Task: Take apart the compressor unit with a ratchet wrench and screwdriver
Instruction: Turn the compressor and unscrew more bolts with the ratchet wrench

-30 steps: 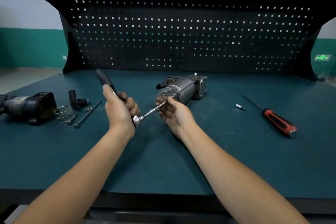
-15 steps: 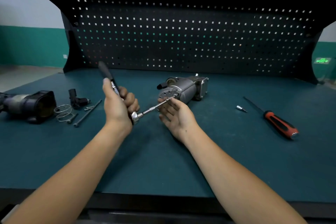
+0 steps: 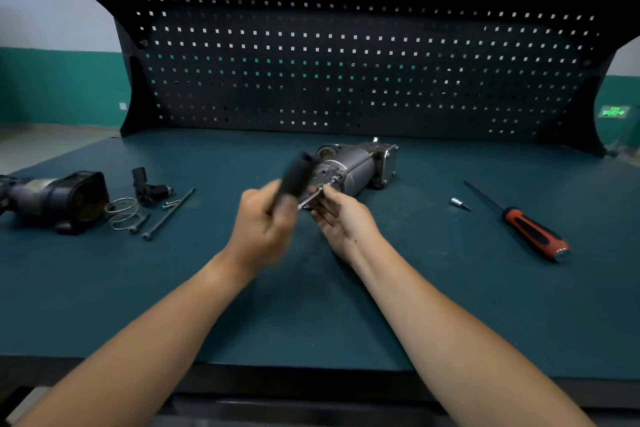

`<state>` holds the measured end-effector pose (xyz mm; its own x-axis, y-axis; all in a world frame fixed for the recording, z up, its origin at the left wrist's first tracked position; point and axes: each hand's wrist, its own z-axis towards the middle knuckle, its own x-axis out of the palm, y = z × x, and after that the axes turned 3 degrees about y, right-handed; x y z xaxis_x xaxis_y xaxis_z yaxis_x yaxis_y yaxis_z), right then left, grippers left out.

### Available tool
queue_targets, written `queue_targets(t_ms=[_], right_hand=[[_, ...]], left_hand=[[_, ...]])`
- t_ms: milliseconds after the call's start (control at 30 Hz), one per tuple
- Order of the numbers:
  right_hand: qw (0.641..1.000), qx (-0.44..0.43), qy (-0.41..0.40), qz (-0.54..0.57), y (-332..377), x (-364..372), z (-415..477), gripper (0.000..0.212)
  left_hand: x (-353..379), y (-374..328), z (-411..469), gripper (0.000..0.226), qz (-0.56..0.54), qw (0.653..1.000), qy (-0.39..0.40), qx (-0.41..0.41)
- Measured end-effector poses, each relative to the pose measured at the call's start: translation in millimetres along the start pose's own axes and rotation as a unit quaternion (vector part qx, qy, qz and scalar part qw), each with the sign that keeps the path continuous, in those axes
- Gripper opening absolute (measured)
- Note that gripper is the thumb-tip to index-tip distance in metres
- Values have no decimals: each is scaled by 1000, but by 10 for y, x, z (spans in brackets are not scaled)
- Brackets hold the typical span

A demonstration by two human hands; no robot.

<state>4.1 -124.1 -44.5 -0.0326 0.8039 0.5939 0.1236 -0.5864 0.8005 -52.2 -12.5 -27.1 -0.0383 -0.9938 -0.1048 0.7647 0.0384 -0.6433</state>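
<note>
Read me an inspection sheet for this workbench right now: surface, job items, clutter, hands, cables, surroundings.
Surface: dark green bench mat, flat.
Job's things: grey metal compressor cylinder lying on its side; black-handled ratchet wrench, blurred, its silver shaft at the cylinder's end face; red-and-black screwdriver lying at right.
Clutter: black housing part, wire spring, black plastic connector, long bolts at left; small silver bit near the screwdriver.
Hands: left hand grips the wrench handle; right hand touches the shaft with its fingers, grip unclear.
Cables: nothing seen.
Surroundings: black pegboard behind; green lit sign at right.
</note>
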Motion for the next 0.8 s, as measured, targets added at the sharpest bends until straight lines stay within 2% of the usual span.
queue_targets(t_ms=[33, 67, 100, 133, 167, 233, 300, 367, 400, 467, 500, 533, 600, 667, 700, 767, 800], right_hand=[[1000, 0, -4, 3, -4, -3, 0, 21], [1000, 1, -4, 5, -8, -8, -1, 21], [1000, 3, 0, 3, -9, -10, -8, 20], [1000, 7, 5, 3, -4, -12, -17, 19], [1000, 12, 10, 8, 3, -18, -21, 19], [999, 23, 26, 29, 15, -27, -18, 19], [998, 30, 46, 38, 16, -10, -21, 20], [998, 25, 56, 23, 0, 8, -21, 20], [998, 20, 55, 14, -2, 11, -19, 19], [999, 12, 46, 5, 1, 7, -9, 20], [999, 10, 42, 2, 1, 1, -4, 20], [999, 8, 38, -2, 1, -2, 0, 20], [999, 9, 31, -5, -3, -8, 10, 19], [1000, 10, 24, -11, -12, -9, 21, 18], [1000, 10, 21, -14, -13, -7, 21, 18], [1000, 5, 22, -9, -10, -9, 29, 19], [1000, 3, 26, -4, -4, -16, 32, 20]], left_hand=[[-22, 56, -16, 28, 17, 998, 55, 21], [-29, 95, -22, 25, 27, 997, 62, 33], [-11, 63, -30, 25, 22, 999, 28, 18], [15, 28, -18, 30, -2, 999, -41, -9], [16, 20, 40, 36, -62, 989, -114, -68], [-39, 55, 129, 47, -169, 938, -229, -198], [-163, 111, 200, 51, -314, 853, -300, -290], [-225, 165, 189, 53, -426, 760, -352, -340], [-216, 194, 162, 52, -444, 743, -364, -344], [-193, 190, 154, 51, -430, 756, -361, -337], [-185, 175, 160, 50, -403, 780, -350, -327], [-169, 140, 175, 50, -368, 814, -329, -306], [-119, 105, 160, 47, -215, 914, -257, -230], [-66, 74, 76, 38, -56, 984, -148, -76], [-47, 70, 27, 31, 29, 997, -72, 15], [-50, 102, -34, 14, 164, 973, 71, 149], [-58, 131, -39, 10, 181, 964, 112, 161]])
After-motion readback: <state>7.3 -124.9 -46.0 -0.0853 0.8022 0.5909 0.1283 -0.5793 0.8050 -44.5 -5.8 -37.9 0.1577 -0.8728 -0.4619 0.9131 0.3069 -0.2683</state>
